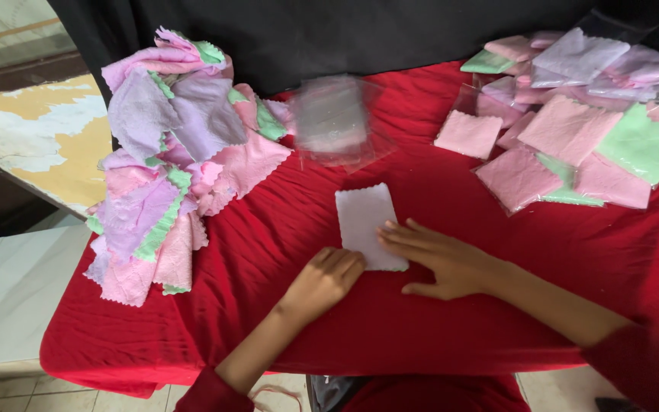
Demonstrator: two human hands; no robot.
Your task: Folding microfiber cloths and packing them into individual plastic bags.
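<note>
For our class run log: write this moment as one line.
left hand: fist at pale cloth edge | right hand: flat, fingers on cloth | loose cloth pile left | bagged cloths right

The small white cloth under the fingers of the right hand looks like soft, matt fabric with pinked, zigzag edges, and it lies on a red cloth cover that is matt and finely creased over the counter. The heap of pink, lilac and green cloths at the counter's left edge shows the same napped, dull finish. At the far right corner the packed cloths sit in thin, glossy clear plastic sleeves, like the blurred stack of sleeves near the far edge.
</note>
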